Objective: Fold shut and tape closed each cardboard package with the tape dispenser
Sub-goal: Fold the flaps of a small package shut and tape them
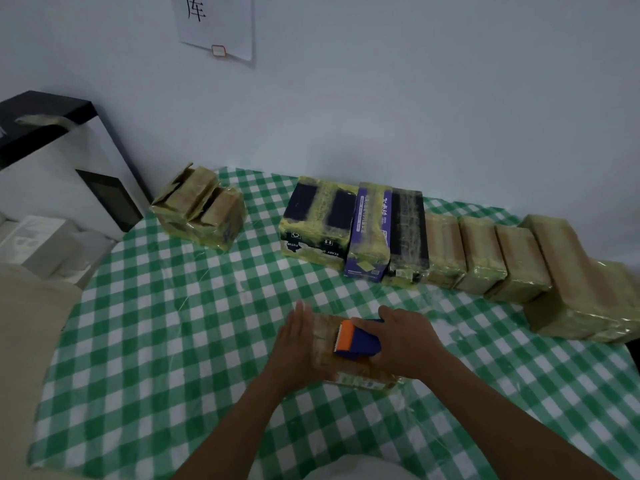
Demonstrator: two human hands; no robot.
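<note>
Cardboard package (pixel 360 379) lies mid-table (pixel 173 341), toward near edge. Left hand (pixel 294 344) flat, fingers straight and together, presses its left side, likely to steady it. Right hand (pixel 405 341) wraps tape dispenser (pixel 356 341) on package top. Taped packages (pixel 443 247) line far edge.

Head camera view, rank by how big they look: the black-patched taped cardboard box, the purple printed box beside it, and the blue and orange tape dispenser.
1. black-patched taped cardboard box
2. purple printed box, narrower
3. blue and orange tape dispenser, smallest though nearest the camera; the right hand hides part
</note>
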